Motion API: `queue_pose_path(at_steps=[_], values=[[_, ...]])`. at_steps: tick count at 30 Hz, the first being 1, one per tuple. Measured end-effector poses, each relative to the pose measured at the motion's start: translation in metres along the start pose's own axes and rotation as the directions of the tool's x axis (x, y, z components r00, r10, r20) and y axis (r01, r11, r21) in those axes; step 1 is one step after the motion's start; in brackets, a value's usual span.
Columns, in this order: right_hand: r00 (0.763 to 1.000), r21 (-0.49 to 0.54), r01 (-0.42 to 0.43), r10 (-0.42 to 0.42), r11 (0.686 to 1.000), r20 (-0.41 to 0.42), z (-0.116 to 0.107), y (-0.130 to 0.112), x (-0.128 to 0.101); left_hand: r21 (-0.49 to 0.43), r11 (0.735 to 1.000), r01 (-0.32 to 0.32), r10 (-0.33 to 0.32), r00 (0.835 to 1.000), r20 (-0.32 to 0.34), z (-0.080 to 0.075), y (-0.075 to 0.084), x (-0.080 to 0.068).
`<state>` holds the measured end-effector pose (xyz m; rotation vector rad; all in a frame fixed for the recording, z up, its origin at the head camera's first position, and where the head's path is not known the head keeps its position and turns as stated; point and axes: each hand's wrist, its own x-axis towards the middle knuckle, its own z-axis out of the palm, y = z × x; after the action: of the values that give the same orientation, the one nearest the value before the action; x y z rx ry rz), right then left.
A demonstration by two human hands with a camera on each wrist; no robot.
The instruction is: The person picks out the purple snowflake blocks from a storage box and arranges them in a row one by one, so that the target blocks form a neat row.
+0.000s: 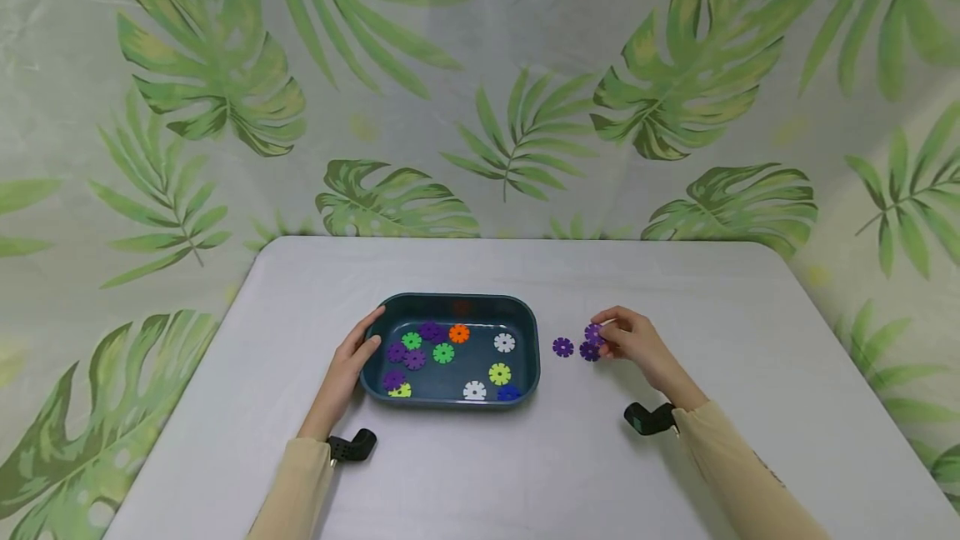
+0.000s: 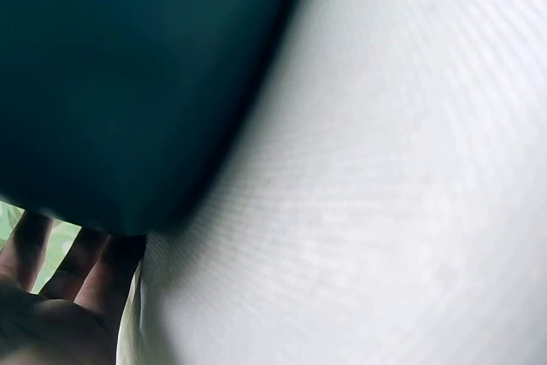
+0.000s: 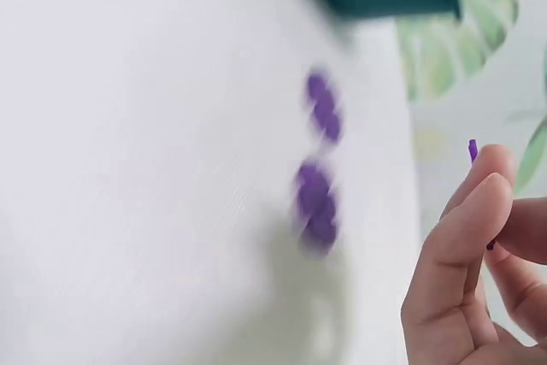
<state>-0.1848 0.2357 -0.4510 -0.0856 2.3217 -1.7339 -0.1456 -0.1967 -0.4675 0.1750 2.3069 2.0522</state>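
A dark teal tray (image 1: 450, 404) holds several notched plastic discs in purple, green, orange, white, yellow and blue. My left hand (image 1: 347, 367) rests against its left end; in the left wrist view, fairly straight fingers (image 2: 85, 271) lie along the outer wall. To the right of the tray, my right hand (image 1: 636, 346) pinches a purple notched disc (image 1: 593, 334) between thumb and fingers, raised off the table. Just below it lies another purple disc (image 1: 589, 352), and a further purple disc (image 1: 562, 347) sits closer to the tray. The right wrist view shows the pinched disc (image 3: 473, 150) edge-on, mostly hidden by fingers.
A white-covered table (image 1: 495, 473) spreads around the tray. Behind it hangs a leaf-patterned cloth (image 1: 517, 140). Both wrists wear black camera mounts, one by the left sleeve (image 1: 296, 473) and one by the right sleeve (image 1: 742, 473).
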Motion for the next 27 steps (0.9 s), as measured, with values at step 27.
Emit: queue_pose_path(at_steps=[27], values=[[0.997,-0.049,0.067,-0.068,0.997,-0.033,0.019,-0.014,0.006,-0.001,1.000,-0.011,0.011,1.000,-0.002,0.000,-0.001,0.001]])
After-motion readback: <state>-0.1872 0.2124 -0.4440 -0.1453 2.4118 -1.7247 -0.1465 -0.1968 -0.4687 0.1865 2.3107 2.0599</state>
